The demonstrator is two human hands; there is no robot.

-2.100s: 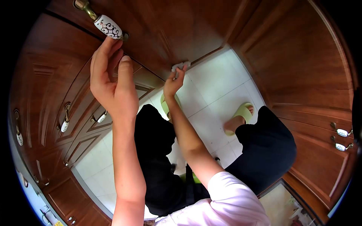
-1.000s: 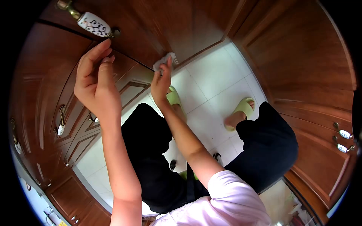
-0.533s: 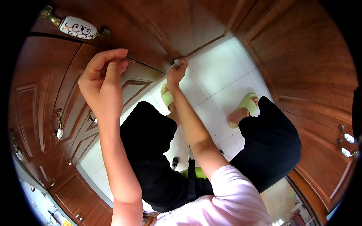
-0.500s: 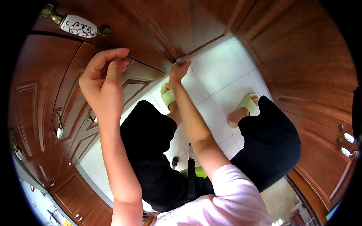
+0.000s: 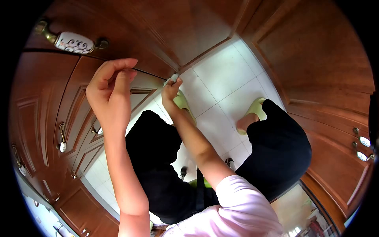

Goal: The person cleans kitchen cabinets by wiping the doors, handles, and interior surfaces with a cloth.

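Observation:
My left hand (image 5: 112, 85) is raised in front of the brown wooden cabinet door (image 5: 130, 35). Its fingers are loosely curled, with a gap between index finger and thumb, and nothing shows in it. Lower down, my right hand (image 5: 170, 90) is closed on a small greyish-white cloth (image 5: 172, 79), which is at the lower corner of the cabinet front, close to the floor. Part of the cloth is hidden by my fingers. A white patterned handle (image 5: 75, 42) with brass ends is on the door above my left hand.
More wooden cabinets (image 5: 316, 59) stand on the right and left. White floor tiles (image 5: 213, 87) lie between them. My feet are in light green slippers (image 5: 254, 110), knees bent in black trousers (image 5: 154, 138). Small dark casters (image 5: 183, 172) show beneath me.
My right hand has moved left and slightly down in view with the cloth, along the cabinet's bottom. My left hand keeps its curled shape, and the view has shifted slightly.

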